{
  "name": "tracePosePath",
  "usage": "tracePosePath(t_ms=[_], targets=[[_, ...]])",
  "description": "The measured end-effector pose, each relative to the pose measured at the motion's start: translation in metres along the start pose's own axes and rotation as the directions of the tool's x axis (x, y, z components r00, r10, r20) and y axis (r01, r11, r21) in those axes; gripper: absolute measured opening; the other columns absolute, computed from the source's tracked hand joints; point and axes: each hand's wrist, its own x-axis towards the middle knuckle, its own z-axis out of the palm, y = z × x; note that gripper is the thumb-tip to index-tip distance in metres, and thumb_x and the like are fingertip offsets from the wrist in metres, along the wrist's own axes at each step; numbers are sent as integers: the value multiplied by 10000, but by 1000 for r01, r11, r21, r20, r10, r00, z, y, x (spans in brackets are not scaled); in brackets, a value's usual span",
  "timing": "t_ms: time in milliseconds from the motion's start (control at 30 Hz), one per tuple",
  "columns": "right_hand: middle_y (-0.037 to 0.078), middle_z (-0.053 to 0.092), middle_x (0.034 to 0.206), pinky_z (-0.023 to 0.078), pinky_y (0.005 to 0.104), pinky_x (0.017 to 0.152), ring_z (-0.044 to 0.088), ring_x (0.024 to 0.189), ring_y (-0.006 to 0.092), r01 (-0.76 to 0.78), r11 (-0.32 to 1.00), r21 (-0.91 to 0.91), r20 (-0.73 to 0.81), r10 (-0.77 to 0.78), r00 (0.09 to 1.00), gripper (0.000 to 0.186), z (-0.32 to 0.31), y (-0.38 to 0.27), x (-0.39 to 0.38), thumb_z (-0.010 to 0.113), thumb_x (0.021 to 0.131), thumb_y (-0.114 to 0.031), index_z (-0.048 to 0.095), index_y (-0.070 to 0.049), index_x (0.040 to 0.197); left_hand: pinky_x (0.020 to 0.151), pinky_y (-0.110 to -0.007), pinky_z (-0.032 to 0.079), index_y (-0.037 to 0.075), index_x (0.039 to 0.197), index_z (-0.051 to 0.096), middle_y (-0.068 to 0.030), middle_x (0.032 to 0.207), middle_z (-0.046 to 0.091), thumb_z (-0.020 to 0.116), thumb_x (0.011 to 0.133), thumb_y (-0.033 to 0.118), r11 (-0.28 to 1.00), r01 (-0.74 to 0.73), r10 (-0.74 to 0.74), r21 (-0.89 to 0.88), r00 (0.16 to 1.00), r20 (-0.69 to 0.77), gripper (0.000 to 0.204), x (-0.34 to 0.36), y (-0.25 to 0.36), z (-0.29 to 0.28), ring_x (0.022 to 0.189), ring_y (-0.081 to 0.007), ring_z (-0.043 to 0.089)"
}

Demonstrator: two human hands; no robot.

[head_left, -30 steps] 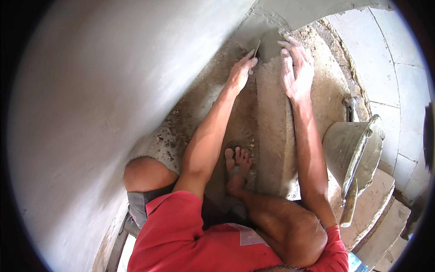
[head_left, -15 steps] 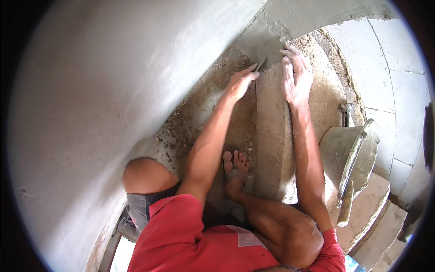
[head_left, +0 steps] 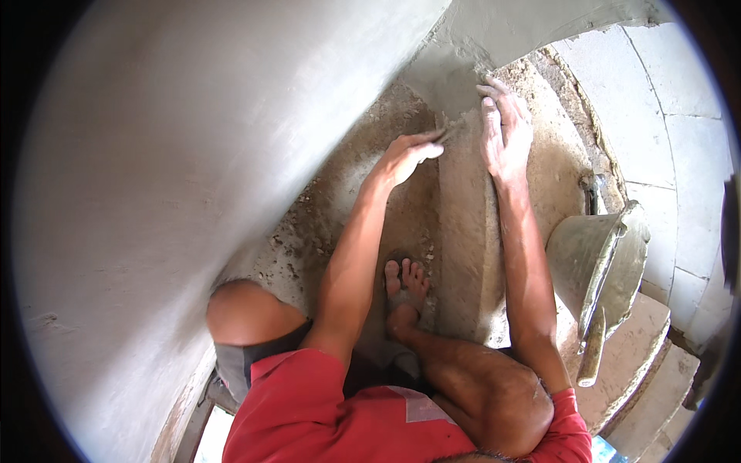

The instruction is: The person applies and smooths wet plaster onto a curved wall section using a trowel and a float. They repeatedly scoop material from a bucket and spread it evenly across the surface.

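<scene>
My left hand (head_left: 413, 156) is closed on a thin, flat grey scraper-like blade (head_left: 448, 130), seen almost edge-on; its full shape is hidden by the fingers. The blade is at the inner edge of a rough concrete step (head_left: 461, 208), just below a patch of wet grey mortar (head_left: 448, 81). On the step's other edge rests my right hand (head_left: 505, 135), fingers stretched out and fingertips against the mortar's border, with nothing visible in them. The mortar meets the smooth plastered wall and a curved grey plastered band (head_left: 540, 27) at the top.
A large pale plastered wall (head_left: 170, 154) fills the left. At right a mortar-caked bucket (head_left: 587, 247) stands on the steps, with a wooden handle (head_left: 591, 359) beside it. White floor tiles (head_left: 648, 100) lie beyond. My bare foot (head_left: 407, 285) is on the gritty lower tread.
My left hand has moved slightly down and toward me with the blade, which has tilted flatter across the step's edge. My right hand has stayed in place.
</scene>
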Motion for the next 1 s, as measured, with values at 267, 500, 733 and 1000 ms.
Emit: tracePosePath(t_ms=[267,500,733,1000], targets=[[185,744,1278,493,466,1095,693,1193,357,-42,999,15,-13,42,999,291,-2,-5,-3,547,1076,-212,753,-23,1157,1173,-423,431,101,1599,536,-199,1573,584,715,991,455,981,-192,156,-17,845,-512,726,15,-12,7,1406,-302,571],[173,748,1268,502,463,1079,699,1157,349,-23,1000,0,-5,23,1000,267,-3,-6,-1,567,1050,-180,758,-19,1143,1272,-461,355,8,1609,478,-264,1648,470,687,1016,473,965,-203,260,164,702,-663,782,51,5,40,1526,-397,467],[167,738,1310,500,461,1101,677,1229,369,-22,999,-41,30,23,999,256,-6,-5,-3,560,1089,-163,753,-30,1192,1284,-461,332,-4,1612,465,-265,1643,477,667,1027,478,970,-183,241,158,665,-707,785,61,11,35,1543,-398,441],[170,735,1316,498,463,1105,672,1237,360,-44,998,-37,22,45,999,259,-4,-6,-4,563,1088,-167,758,-32,1193,1291,-458,317,-25,1620,437,-276,1658,450,638,1053,460,949,-314,225,9,659,-718,773,79,31,45,1560,-386,416]])
